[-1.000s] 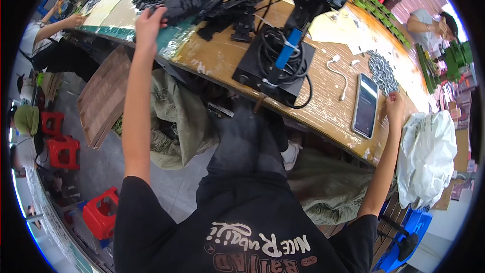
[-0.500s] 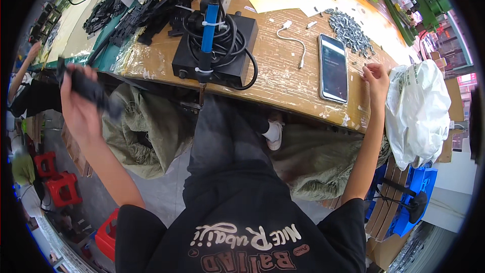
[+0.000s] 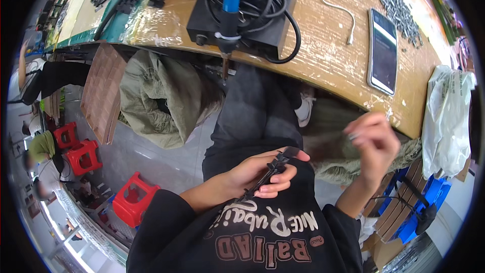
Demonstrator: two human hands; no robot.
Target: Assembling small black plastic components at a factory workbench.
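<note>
My left hand (image 3: 245,174) is closed around a long, narrow black plastic part (image 3: 271,172) with small raised details, held in front of my shirt. To its right, my right hand (image 3: 376,146) is raised just off the table's front edge, apart from the part. Its thumb and fingers pinch a small grey metal piece (image 3: 352,135), blurred by motion, so its exact kind is unclear. A heap of similar small grey metal pieces (image 3: 396,10) lies on the table beyond the phone.
A soldering iron (image 3: 231,15) with a blue grip points down by a black box (image 3: 278,25) with coiled cable. A phone (image 3: 382,53) and white cable (image 3: 343,9) lie on the table (image 3: 323,60). A white bag (image 3: 447,121) hangs right; red stools (image 3: 134,199) stand left.
My left hand has brought the black plastic part from the far left to in front of my chest. My right hand has lifted off the tabletop and come nearer with the small metal piece.
</note>
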